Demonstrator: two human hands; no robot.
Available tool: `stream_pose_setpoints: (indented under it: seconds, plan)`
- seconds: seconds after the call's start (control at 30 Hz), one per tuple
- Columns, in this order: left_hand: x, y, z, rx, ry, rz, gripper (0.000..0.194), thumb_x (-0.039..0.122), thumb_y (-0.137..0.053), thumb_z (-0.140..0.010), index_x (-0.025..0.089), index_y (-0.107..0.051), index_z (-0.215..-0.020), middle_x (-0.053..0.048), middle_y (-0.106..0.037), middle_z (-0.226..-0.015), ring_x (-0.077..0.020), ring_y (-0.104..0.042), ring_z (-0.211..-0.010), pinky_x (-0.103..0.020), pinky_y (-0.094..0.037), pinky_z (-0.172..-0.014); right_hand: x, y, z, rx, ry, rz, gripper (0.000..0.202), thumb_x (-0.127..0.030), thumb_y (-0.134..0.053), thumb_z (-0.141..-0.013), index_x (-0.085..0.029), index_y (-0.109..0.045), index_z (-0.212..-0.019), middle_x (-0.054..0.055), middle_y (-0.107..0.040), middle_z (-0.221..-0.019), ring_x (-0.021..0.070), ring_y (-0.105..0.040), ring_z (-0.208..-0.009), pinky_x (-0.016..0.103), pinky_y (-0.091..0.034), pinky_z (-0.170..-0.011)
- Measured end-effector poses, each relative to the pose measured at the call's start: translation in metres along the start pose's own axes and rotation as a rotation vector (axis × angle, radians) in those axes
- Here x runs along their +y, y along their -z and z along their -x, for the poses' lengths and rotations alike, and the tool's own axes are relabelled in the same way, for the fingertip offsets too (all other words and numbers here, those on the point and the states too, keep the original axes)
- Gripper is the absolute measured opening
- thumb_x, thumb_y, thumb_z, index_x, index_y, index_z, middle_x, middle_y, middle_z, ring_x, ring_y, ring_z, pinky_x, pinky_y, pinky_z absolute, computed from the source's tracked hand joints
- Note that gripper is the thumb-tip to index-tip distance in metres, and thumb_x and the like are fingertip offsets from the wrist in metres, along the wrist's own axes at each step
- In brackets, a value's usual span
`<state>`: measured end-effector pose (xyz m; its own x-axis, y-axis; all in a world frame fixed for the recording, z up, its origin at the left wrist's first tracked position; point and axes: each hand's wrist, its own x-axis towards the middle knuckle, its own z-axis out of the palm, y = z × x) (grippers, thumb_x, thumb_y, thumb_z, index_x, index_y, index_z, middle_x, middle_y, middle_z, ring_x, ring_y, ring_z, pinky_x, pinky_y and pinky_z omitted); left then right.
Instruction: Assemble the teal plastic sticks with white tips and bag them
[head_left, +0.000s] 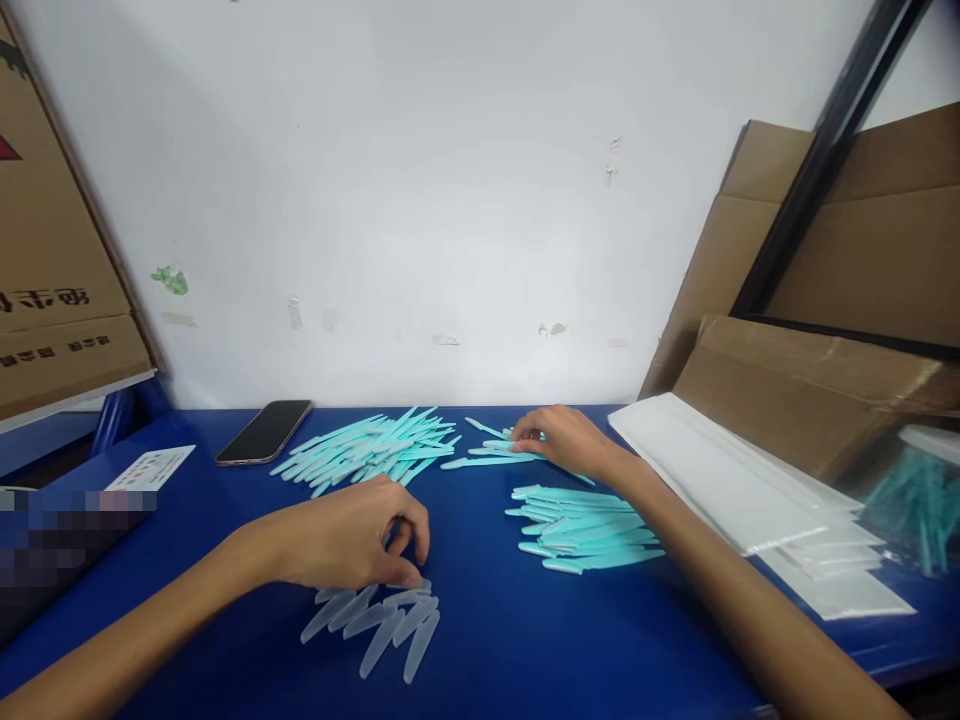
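My left hand (360, 535) is bent down over a loose pile of translucent plastic blade covers (382, 640), its thumb and forefinger curled together at the cover on the upper edge. Farther back, my right hand (559, 438) reaches into a small group of turquoise eyebrow razors (487, 460), its fingertips closed on one razor and partly hiding it. A larger heap of turquoise razors (375, 445) lies left of that group. Nearer to me, below my right hand, more razors (585, 530) lie roughly side by side, with their pale ends to the left.
A phone (265, 432) and a printed card (154, 468) lie on the blue table (480, 640) at the left. White sleeves (727, 470) are stacked at the right, by a clear bag of turquoise pieces (919, 505). Cardboard (810, 390) leans behind them; a carton (60, 230) stands left.
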<state>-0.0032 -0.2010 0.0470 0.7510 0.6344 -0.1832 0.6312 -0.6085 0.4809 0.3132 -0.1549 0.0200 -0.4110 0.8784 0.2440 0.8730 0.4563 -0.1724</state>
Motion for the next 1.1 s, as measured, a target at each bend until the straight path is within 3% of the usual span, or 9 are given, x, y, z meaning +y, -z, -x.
stream_pose_setpoints:
  seconds: [0.17, 0.23, 0.33, 0.47, 0.6, 0.73, 0.83, 0.93, 1.1]
  plan:
    - [-0.004, -0.004, -0.002, 0.044, -0.048, 0.001, 0.022, 0.049, -0.063, -0.084, 0.030, -0.075, -0.084, 0.000, -0.068, -0.079, -0.0171, -0.058, -0.068, -0.024, -0.040, -0.052, 0.004, -0.001, -0.001, 0.024, 0.018, 0.044, 0.020, -0.036, -0.065, -0.088, -0.025, -0.073, -0.103, 0.006, -0.073, -0.104, 0.0240, -0.064, -0.100, 0.030, -0.045, -0.075]
    - [-0.007, -0.005, -0.004, 0.085, -0.057, -0.020, 0.022, 0.047, -0.062, -0.086, 0.029, -0.074, -0.084, 0.000, -0.068, -0.079, -0.0185, -0.059, -0.074, -0.025, -0.041, -0.056, 0.002, 0.006, 0.002, 0.020, 0.011, -0.001, 0.018, -0.035, -0.065, -0.087, -0.024, -0.074, -0.099, 0.006, -0.073, -0.103, 0.0231, -0.065, -0.097, 0.030, -0.045, -0.075]
    - [-0.010, -0.006, -0.006, 0.131, -0.039, -0.069, 0.020, 0.046, -0.062, -0.086, 0.029, -0.072, -0.085, 0.000, -0.068, -0.083, -0.0197, -0.059, -0.082, -0.026, -0.042, -0.062, 0.003, 0.020, 0.007, -0.172, -0.012, -0.167, 0.016, -0.037, -0.067, -0.084, -0.023, -0.075, -0.090, 0.003, -0.075, -0.090, 0.0191, -0.067, -0.080, 0.028, -0.046, -0.068]
    - [-0.015, -0.009, -0.009, 0.164, -0.061, -0.079, 0.023, 0.047, -0.059, -0.088, 0.027, -0.070, -0.086, -0.001, -0.067, -0.088, -0.0191, -0.059, -0.081, -0.027, -0.041, -0.063, 0.008, 0.027, 0.015, -0.462, -0.112, -0.315, 0.025, -0.042, -0.075, -0.073, -0.022, -0.077, -0.089, 0.003, -0.076, -0.083, 0.0208, -0.068, -0.077, 0.027, -0.048, -0.063]
    - [-0.017, -0.010, -0.010, 0.175, -0.093, -0.083, 0.025, 0.047, -0.057, -0.089, 0.026, -0.069, -0.085, -0.003, -0.067, -0.090, -0.0196, -0.059, -0.082, -0.028, -0.042, -0.066, 0.011, 0.025, 0.018, -0.506, -0.173, -0.348, 0.027, -0.045, -0.078, -0.068, -0.022, -0.077, -0.082, 0.003, -0.076, -0.079, 0.0215, -0.068, -0.076, 0.027, -0.047, -0.062]
    - [-0.015, -0.009, -0.011, 0.193, -0.093, -0.091, 0.025, 0.047, -0.055, -0.091, 0.025, -0.067, -0.086, -0.003, -0.067, -0.091, -0.0196, -0.060, -0.082, -0.028, -0.042, -0.065, 0.006, 0.024, 0.018, -0.504, -0.155, -0.314, 0.018, -0.038, -0.073, -0.074, -0.021, -0.075, -0.079, 0.003, -0.075, -0.079, 0.0207, -0.067, -0.075, 0.027, -0.047, -0.063]
    - [-0.013, -0.009, -0.013, 0.235, -0.085, -0.089, 0.028, 0.047, -0.049, -0.094, 0.024, -0.065, -0.091, -0.002, -0.066, -0.080, -0.0163, -0.057, -0.065, -0.026, -0.038, -0.056, 0.003, 0.024, 0.016, -0.455, -0.094, -0.258, 0.014, -0.034, -0.066, -0.081, -0.020, -0.071, -0.078, 0.003, -0.074, -0.081, 0.0194, -0.065, -0.075, 0.028, -0.045, -0.064]
    - [-0.015, -0.010, -0.017, 0.310, -0.095, -0.075, 0.029, 0.045, -0.044, -0.097, 0.023, -0.063, -0.097, 0.001, -0.063, -0.071, -0.0135, -0.053, -0.054, -0.026, -0.034, -0.051, -0.002, 0.026, 0.015, -0.241, -0.016, -0.219, 0.018, -0.035, -0.053, -0.092, -0.020, -0.062, -0.089, 0.004, -0.072, -0.086, 0.0165, -0.060, -0.071, 0.027, -0.042, -0.062]
    - [-0.021, -0.011, -0.021, 0.460, -0.089, -0.123, 0.030, 0.046, -0.043, -0.098, 0.024, -0.063, -0.101, 0.000, -0.066, -0.076, -0.0147, -0.056, -0.057, -0.026, -0.036, -0.054, -0.025, 0.026, 0.011, 0.079, 0.053, -0.193, 0.021, -0.037, -0.036, -0.102, -0.022, -0.050, -0.100, 0.000, -0.066, -0.075, 0.0141, -0.053, -0.060, 0.026, -0.036, -0.059]
